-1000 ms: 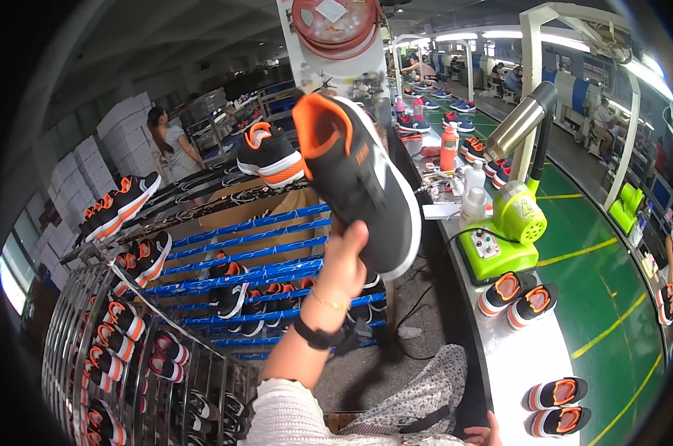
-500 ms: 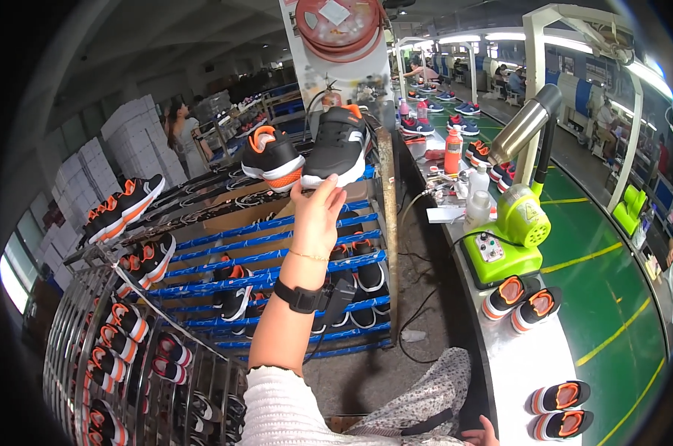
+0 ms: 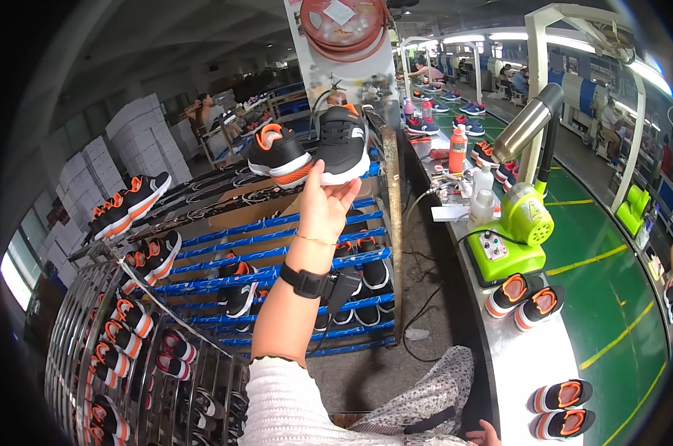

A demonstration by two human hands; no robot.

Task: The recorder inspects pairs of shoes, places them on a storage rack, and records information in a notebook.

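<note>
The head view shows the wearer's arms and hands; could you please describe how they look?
The left arm wears a white ribbed sleeve with a dark edge, a black buckled strap with a dark boxy piece beside it, and a thin gold-coloured bracelet. The left hand is gloveless. Only part of the gloveless right hand shows.

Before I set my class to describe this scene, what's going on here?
A person's left hand, fingers loosely spread, is at the toe of a black shoe with a white sole. That shoe appears to rest atop a rack with blue-wrapped bars, beside another black-and-orange shoe. The right hand shows only partly at the lower edge. On the bench to the right stand two pairs of shoes and a green machine.
</note>
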